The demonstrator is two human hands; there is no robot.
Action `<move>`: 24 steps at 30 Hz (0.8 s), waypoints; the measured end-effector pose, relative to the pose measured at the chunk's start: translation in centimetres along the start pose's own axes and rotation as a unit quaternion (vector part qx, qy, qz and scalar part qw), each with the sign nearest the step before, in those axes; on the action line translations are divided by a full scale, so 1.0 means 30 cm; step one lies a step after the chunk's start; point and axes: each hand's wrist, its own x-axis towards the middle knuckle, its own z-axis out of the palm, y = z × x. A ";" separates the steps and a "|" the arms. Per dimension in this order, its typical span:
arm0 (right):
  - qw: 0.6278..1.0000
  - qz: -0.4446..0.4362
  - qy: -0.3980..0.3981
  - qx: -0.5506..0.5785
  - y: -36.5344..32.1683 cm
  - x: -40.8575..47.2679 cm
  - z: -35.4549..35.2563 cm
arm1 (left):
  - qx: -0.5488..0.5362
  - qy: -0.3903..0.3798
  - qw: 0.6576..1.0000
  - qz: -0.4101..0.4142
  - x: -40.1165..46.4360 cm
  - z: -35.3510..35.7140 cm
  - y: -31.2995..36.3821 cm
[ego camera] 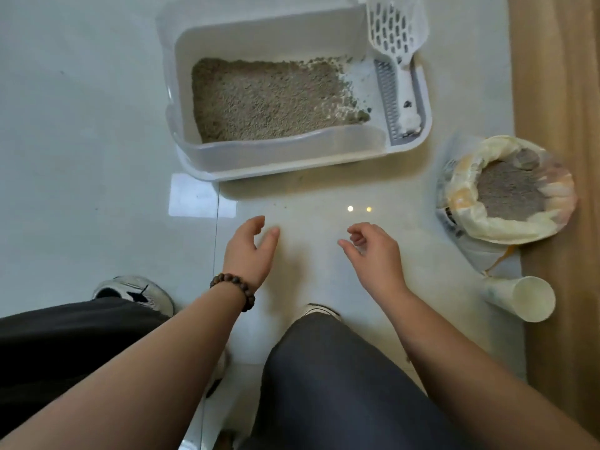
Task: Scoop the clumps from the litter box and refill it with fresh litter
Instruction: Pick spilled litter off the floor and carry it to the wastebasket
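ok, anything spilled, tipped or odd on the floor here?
Paper cup lies on its side below the litter bag. Litter leaves the box's right end bare. A few specks on the floor by the box.

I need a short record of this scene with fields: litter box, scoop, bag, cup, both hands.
litter box: on floor, holds litter, bare patch at right
scoop: lies on the box's right ledge
bag: open, right of box, grey litter inside
cup: on its side near bag
left hand: open, holds nothing
right hand: open, holds nothing
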 end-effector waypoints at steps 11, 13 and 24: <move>0.991 -0.110 -0.058 -0.043 -0.163 0.207 0.253 | -0.398 0.061 0.897 -0.183 0.161 -0.070 -0.093; 0.993 -0.097 -0.049 -0.044 -0.182 0.228 0.282 | -0.423 0.052 0.881 -0.204 0.161 -0.081 -0.105; 0.988 -0.080 -0.048 -0.122 -0.211 0.242 0.314 | -0.577 -0.011 0.783 -0.233 0.175 -0.136 -0.076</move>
